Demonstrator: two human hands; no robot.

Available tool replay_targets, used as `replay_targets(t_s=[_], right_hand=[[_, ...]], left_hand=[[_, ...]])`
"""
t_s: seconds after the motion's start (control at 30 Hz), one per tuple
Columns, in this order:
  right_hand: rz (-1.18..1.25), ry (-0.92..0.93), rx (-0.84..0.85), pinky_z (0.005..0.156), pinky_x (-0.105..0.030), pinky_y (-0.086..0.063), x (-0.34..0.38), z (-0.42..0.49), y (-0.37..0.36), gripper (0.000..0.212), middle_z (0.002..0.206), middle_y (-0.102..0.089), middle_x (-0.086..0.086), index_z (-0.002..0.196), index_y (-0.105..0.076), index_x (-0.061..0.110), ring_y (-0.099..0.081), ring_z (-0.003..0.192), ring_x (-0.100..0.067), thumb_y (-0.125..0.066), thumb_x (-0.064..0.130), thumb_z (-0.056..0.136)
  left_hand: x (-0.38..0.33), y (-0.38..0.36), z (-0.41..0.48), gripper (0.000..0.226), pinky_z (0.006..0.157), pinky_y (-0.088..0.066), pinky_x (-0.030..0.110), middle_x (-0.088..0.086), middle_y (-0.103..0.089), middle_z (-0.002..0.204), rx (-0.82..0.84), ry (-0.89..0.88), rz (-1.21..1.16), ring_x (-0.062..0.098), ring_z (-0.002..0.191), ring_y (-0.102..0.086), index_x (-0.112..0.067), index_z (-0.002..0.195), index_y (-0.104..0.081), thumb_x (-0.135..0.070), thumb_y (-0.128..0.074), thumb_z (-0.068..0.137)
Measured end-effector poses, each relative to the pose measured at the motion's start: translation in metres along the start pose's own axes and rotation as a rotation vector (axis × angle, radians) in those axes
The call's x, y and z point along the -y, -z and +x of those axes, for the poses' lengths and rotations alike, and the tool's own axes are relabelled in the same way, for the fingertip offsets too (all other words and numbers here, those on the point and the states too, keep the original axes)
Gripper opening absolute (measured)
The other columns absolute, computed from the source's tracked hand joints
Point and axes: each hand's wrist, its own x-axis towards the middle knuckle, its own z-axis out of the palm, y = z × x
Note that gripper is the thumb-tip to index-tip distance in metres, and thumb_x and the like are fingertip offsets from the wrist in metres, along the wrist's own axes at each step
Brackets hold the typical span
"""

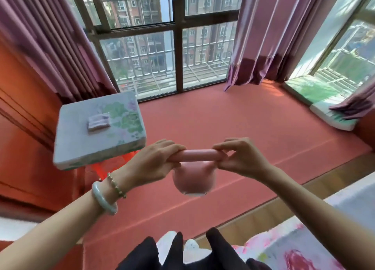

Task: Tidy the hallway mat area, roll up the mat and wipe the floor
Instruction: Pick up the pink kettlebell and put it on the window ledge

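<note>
A pink kettlebell (pixel 193 180) hangs in the air above the salmon-red mat (pixel 233 132) that covers the floor before the window. My left hand (pixel 150 164) grips the left end of its handle, fingers curled over the bar. My right hand (pixel 241 158) pinches the right end of the same handle between thumb and fingers. The kettlebell's round body hangs below the bar, between my wrists.
A padded floral cushion (pixel 99 130) with a small folded cloth (pixel 98 122) on top sits on an orange stool at the left. Purple curtains (pixel 261 36) flank the barred window. A second cushion (pixel 332 115) lies at the right wall. A floral bed cover (pixel 304 243) is at lower right.
</note>
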Motion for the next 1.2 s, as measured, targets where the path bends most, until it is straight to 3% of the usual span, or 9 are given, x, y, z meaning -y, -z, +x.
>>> replay_targets(t_s=[0.17, 0.47, 0.63, 0.87, 1.07, 1.2], right_hand=[[-0.005, -0.082, -0.067, 0.063, -0.011, -0.043, -0.050, 0.060, 0.023, 0.033, 0.070, -0.068, 0.004, 0.086, -0.077, 0.012, -0.060, 0.065, -0.006, -0.073, 0.013, 0.053], [-0.023, -0.239, -0.180, 0.062, -0.009, -0.041, -0.150, 0.172, 0.059, 0.035, 0.067, -0.068, 0.004, 0.083, -0.077, 0.015, -0.061, 0.064, -0.011, -0.080, -0.001, 0.052], [-0.046, -0.312, -0.249, 0.061, -0.009, -0.041, -0.200, 0.236, 0.085, 0.035, 0.068, -0.068, 0.002, 0.082, -0.077, 0.019, -0.060, 0.065, -0.013, -0.082, 0.002, 0.052], [-0.096, -0.413, -0.323, 0.062, -0.004, -0.037, -0.276, 0.305, 0.129, 0.035, 0.069, -0.067, 0.003, 0.086, -0.077, 0.015, -0.059, 0.068, -0.009, -0.081, 0.000, 0.054], [-0.114, -0.459, -0.318, 0.063, -0.006, -0.039, -0.364, 0.348, 0.175, 0.035, 0.069, -0.069, 0.003, 0.084, -0.077, 0.017, -0.061, 0.069, -0.014, -0.081, 0.000, 0.054], [-0.126, -0.463, -0.301, 0.061, -0.004, -0.036, -0.427, 0.378, 0.217, 0.035, 0.066, -0.067, 0.005, 0.082, -0.077, 0.018, -0.059, 0.067, -0.008, -0.081, 0.000, 0.053]], left_hand=[[0.042, 0.002, 0.094, 0.044, 0.081, -0.042, 0.027, 0.004, -0.065, 0.096, 0.023, -0.075, -0.014, 0.017, 0.090, -0.054, -0.011, 0.113, -0.061, -0.037, -0.050, 0.080], [0.129, 0.000, 0.279, 0.037, 0.080, -0.034, 0.015, 0.001, -0.063, 0.095, 0.113, -0.268, -0.042, 0.015, 0.089, -0.053, -0.010, 0.113, -0.061, -0.023, -0.062, 0.078], [0.169, 0.005, 0.389, 0.034, 0.080, -0.038, 0.020, 0.002, -0.063, 0.094, 0.147, -0.400, -0.029, 0.022, 0.087, -0.058, -0.011, 0.112, -0.060, -0.020, -0.064, 0.080], [0.202, -0.006, 0.527, 0.032, 0.079, -0.042, 0.026, 0.001, -0.063, 0.095, 0.155, -0.530, -0.075, 0.022, 0.086, -0.057, -0.013, 0.113, -0.059, -0.026, -0.058, 0.084], [0.216, -0.044, 0.644, 0.033, 0.078, -0.039, 0.019, -0.001, -0.060, 0.091, 0.178, -0.581, -0.091, 0.018, 0.085, -0.054, -0.011, 0.114, -0.060, -0.021, -0.062, 0.083], [0.217, -0.067, 0.724, 0.034, 0.078, -0.035, 0.015, -0.002, -0.060, 0.092, 0.198, -0.590, -0.102, 0.014, 0.086, -0.052, -0.009, 0.116, -0.059, -0.022, -0.062, 0.084]])
